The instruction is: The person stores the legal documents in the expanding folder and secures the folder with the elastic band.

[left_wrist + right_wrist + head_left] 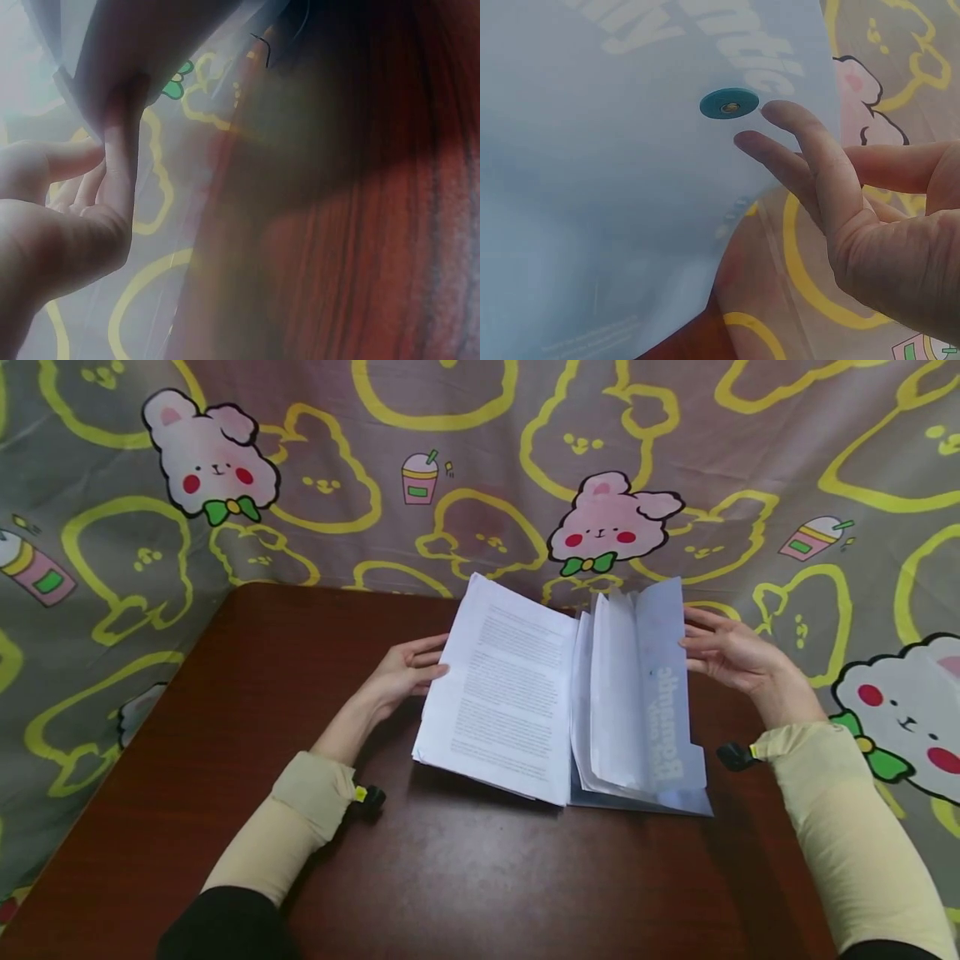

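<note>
A pale blue plastic document folder (pixel 662 710) stands spread over the brown table, its flap raised on the right. Printed paper sheets (pixel 510 685) fan out to its left in a tilted stack, with more white sheets inside the folder. My left hand (pixel 401 677) pinches the stack's left edge, thumb on top and fingers beneath; the left wrist view shows the thumb meeting the paper's edge. With my right hand (pixel 735 652) I hold the flap's right edge, fingers on its outer face. Near those fingertips is a round teal button (pixel 729 103) on the folder.
The brown wooden table (pixel 480 885) extends in front of and left of the folder. Behind it hangs a patterned cloth (pixel 465 460) with cartoon rabbits. Small black cameras (pixel 738 756) are strapped to both wrists.
</note>
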The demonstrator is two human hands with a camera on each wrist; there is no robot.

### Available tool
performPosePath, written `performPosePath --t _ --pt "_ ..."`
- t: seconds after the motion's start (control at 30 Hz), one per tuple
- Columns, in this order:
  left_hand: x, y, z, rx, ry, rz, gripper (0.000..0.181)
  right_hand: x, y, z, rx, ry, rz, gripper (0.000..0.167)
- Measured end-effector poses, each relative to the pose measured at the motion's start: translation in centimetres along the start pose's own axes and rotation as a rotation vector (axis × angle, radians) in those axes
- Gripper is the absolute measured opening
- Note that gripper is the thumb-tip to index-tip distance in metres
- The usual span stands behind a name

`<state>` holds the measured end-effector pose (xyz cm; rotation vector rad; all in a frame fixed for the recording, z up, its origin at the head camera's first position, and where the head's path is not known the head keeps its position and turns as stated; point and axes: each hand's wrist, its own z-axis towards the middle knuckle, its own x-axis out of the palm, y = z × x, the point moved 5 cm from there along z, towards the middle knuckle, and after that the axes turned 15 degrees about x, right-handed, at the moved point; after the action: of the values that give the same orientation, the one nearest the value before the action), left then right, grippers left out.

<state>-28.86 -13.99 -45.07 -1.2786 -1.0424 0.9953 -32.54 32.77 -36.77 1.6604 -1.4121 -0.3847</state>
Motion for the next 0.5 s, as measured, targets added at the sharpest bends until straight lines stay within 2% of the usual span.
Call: performPosePath --t 0.3,0.5 --pt "1.2 0.1 0.8 0.007 -0.057 -0.048 0.063 0.0 -0.1 0.2 0.012 -0.010 0.002 0.090" --pt "2.2 0.3 1.2 0.021 -0.072 -0.076 0.062 0.0 -0.2 0.4 0.014 -0.011 0.017 0.090"
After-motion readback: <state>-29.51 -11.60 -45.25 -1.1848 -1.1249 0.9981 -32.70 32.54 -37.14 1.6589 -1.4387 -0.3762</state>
